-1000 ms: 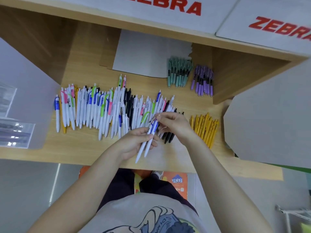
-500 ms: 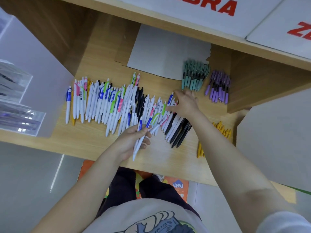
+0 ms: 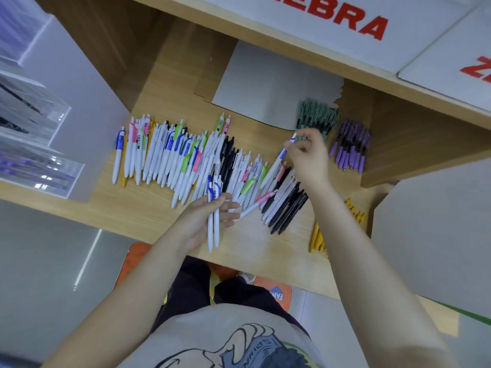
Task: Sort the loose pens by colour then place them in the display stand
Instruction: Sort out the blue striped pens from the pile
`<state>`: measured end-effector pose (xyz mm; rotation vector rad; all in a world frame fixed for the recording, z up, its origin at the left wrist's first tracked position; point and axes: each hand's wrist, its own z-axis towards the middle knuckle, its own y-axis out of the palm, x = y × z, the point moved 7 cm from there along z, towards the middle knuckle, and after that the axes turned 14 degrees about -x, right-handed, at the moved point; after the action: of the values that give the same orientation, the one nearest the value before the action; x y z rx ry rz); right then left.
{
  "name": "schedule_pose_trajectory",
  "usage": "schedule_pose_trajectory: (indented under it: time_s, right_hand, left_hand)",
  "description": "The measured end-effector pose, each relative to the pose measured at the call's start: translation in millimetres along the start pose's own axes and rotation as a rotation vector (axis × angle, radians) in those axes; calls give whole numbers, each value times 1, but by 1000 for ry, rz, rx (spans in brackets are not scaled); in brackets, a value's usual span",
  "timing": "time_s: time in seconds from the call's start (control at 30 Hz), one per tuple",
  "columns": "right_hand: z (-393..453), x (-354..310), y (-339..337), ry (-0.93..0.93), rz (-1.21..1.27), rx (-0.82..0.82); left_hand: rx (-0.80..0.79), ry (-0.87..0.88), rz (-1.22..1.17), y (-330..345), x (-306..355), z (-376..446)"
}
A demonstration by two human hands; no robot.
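Sorting in progress, nothing yet in the clear display stand point(image 3: 39, 144) at far left.

Right hand point(image 3: 309, 158) raised over the right end of the mixed pen row point(image 3: 186, 160), fingers point(image 3: 297, 144) pinched narrow on the clip end of one blue-clipped white pen point(image 3: 279, 160). Long axis of that pen slanted: clip end far and right at the fingertips, tip near and left, apparently just over the pens below; contact there not clear.

Left hand point(image 3: 204, 221) nearer the body, at the surface point(image 3: 148, 216) edge, fingers curled round two more blue-clipped white pens point(image 3: 214, 219), these lying near-to-far, clips far, tips toward the body.

Relation that matters: lifted pen far and right of the left hand's bundle, with black and white pens between. Probably a short carry near and leftward, swinging the slanted axis round to match the bundle, clip ends together, before slipping it under the left thumb.

Sorted groups well apart: teal pens point(image 3: 317, 118) just beyond the right hand, purple pens point(image 3: 350, 144) to their right, yellow pens point(image 3: 318, 235) partly hidden behind the right forearm.
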<state>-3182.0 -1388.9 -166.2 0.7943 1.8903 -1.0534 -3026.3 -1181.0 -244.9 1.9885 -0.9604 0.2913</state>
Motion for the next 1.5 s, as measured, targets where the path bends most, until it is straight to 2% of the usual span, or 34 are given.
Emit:
schedule_pose_trajectory:
  time_s: [0.07,0.17,0.2,0.33,0.5,0.6,0.8,1.07,1.2,1.5]
  right_hand:
    - [-18,-17,14,-16,64,-102]
    - [-41,-26,72,8,37,-421]
    - [-44,-26,88,-5,15,-478]
    - [-32,-13,117,-32,-131,-475]
    - [-25,13,162,-46,-549,-598]
    - [-25,16,176,-57,-743,-559]
    - [-30,22,181,-50,-942,-519]
    - [-31,21,183,-37,-812,-432]
    - [-31,19,188,-2,-835,-387]
    - [-26,18,185,33,-836,-454]
  left_hand:
    - [-16,16,-49,1,3,-2]
    - [-77,21,-46,6,7,-4]
    - [-78,15,-31,6,7,-5]
    - [1,30,-10,-22,5,-19]
    - [134,4,14,-66,-9,-36]
    - [153,5,-1,-70,-12,-38]
    - [189,24,-14,-69,-10,-35]
    - [222,56,-7,-76,-13,-39]
    - [245,75,4,-76,-13,-40]
    - [268,93,-8,-80,-18,-38]
